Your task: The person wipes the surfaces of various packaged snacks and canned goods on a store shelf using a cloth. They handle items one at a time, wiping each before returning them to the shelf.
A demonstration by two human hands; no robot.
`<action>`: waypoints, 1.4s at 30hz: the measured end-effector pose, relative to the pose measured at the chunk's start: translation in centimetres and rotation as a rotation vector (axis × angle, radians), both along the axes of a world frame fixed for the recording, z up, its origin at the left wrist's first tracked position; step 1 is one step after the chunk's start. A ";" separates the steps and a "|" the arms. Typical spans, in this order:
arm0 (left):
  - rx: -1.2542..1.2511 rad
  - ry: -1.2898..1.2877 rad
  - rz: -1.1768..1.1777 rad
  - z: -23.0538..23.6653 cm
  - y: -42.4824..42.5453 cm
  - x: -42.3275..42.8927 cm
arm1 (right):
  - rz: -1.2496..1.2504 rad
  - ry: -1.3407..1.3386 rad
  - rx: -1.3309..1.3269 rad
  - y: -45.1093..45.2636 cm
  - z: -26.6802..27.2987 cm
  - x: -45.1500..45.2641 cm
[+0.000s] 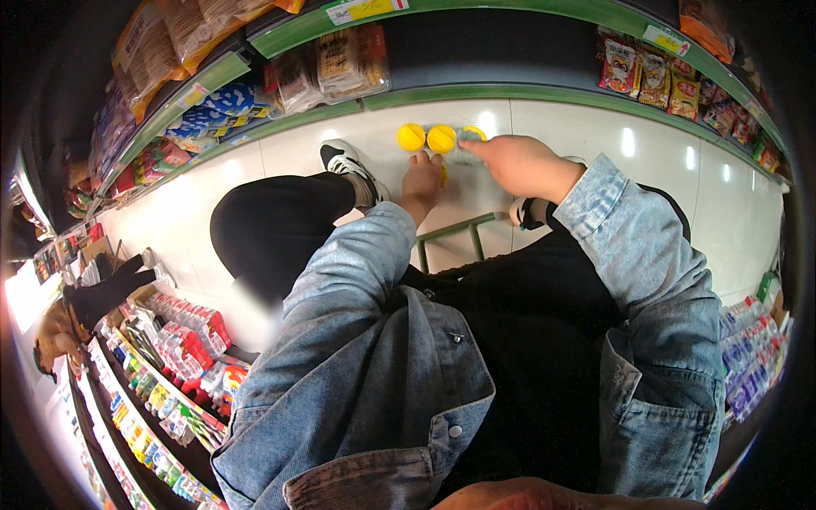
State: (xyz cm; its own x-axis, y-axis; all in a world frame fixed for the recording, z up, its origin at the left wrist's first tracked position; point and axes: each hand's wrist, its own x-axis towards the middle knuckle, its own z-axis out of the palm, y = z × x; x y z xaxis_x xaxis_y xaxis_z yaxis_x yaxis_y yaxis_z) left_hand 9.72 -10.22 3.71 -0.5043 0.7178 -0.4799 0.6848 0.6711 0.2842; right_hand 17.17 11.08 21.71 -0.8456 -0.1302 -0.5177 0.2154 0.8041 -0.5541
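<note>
Two round yellow lids (411,137) stand side by side on the pale tiled floor (574,127) in front of me, each with a raised bar across its top. My left hand (422,180) is just on the near side of them, its fingers curled at another yellow piece (444,175) that it mostly covers. To the right, my right hand (526,162) reaches in with its fingertips at a blurred greyish, see-through thing (470,143). A yellow rim (475,132) shows behind that blur. Whether the right fingers grip it is unclear.
Low green-edged shelves (446,94) curve along the floor ahead, holding snack packets (653,76) and clear food packs (338,64). Between my shoes is a green metal frame (456,233). Bottle packs (191,331) stand at left, where another person (95,293) appears. More bottles (755,357) are at right.
</note>
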 end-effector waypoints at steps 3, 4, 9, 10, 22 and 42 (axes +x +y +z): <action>0.082 0.019 0.060 -0.8 0.0 0.2 | 0.075 -0.039 -0.012 0.0 0.0 0.3; 0.094 0.037 0.051 -1.2 -0.3 0.2 | 0.084 -0.048 -0.011 -0.1 0.1 0.2; 0.086 0.051 0.001 -1.9 -0.4 0.1 | 0.103 -0.075 -0.009 -0.1 0.6 0.1; 0.098 0.057 0.004 -2.2 -0.6 0.2 | 0.106 -0.071 -0.015 -0.1 0.6 0.1; 0.134 -0.001 0.073 -3.4 -0.8 -0.1 | 0.162 -0.134 0.019 -0.4 1.0 -0.1; 0.199 -0.075 0.263 -6.9 -0.7 -0.1 | 0.107 -0.127 0.087 1.6 -0.2 -0.1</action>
